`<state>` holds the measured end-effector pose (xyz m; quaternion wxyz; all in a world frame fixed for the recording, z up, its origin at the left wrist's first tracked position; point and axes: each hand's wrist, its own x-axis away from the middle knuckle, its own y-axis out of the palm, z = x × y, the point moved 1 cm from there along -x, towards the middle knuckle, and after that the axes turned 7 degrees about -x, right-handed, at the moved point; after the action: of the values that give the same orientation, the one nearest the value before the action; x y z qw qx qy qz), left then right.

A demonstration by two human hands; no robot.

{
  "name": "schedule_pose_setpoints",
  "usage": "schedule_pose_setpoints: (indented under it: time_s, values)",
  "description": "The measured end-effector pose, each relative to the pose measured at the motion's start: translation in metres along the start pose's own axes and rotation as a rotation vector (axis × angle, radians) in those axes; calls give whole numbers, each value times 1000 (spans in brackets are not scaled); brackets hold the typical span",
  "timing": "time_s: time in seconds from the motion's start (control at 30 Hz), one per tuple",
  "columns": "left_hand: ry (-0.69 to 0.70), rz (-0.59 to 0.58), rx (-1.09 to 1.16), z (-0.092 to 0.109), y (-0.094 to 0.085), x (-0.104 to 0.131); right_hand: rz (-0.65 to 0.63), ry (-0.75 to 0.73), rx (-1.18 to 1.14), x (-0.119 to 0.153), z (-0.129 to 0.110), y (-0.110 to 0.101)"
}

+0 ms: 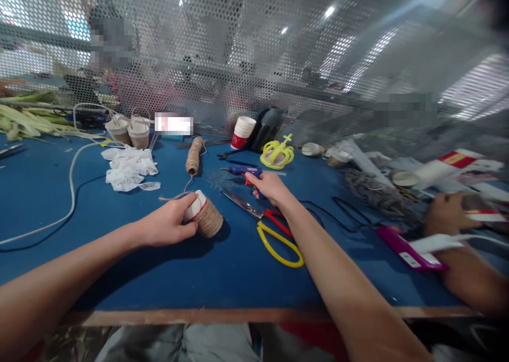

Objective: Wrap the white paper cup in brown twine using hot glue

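Note:
My left hand (175, 220) is closed around a paper cup (210, 220) tipped on its side. Brown twine wraps much of the cup, and its white part with a red line shows near my fingers. From it a strand leads up to a roll of twine (194, 156). My right hand (268, 187) grips a blue glue gun (243, 170) with an orange trigger, its nozzle pointing left. Just below lie scissors (254, 211), blades apart, with one red and one yellow handle loop.
White crumpled gloves (131, 167) and twine-wrapped cups (139, 133) are at the left. Stacked paper cups (243, 131) and a yellow crown-shaped piece (277, 154) stand at the back. A purple power strip (409, 249) lies right, beside another person's hand (447, 213). Perforated metal screens the back.

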<state>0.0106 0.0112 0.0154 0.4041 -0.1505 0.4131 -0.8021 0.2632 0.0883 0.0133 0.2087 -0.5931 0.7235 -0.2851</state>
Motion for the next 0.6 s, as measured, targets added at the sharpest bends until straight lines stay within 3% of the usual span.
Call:
schedule_pose_setpoints:
  time_s: [0.2,0.37,0.43,0.53,0.6]
  values:
    - [5,-4,-7,2,1,0,72,-11,206,-16,-4,9]
    - [10,-2,-46,4,0,1,152,-163,306,11,-36,12]
    - [18,2,-46,3,0,1,40,-311,272,34,-56,16]
    - [40,-5,-14,-1,2,1,-374,-643,59,67,-86,28]
    - [67,-14,-14,-3,3,0,-483,-745,55,79,-99,36]
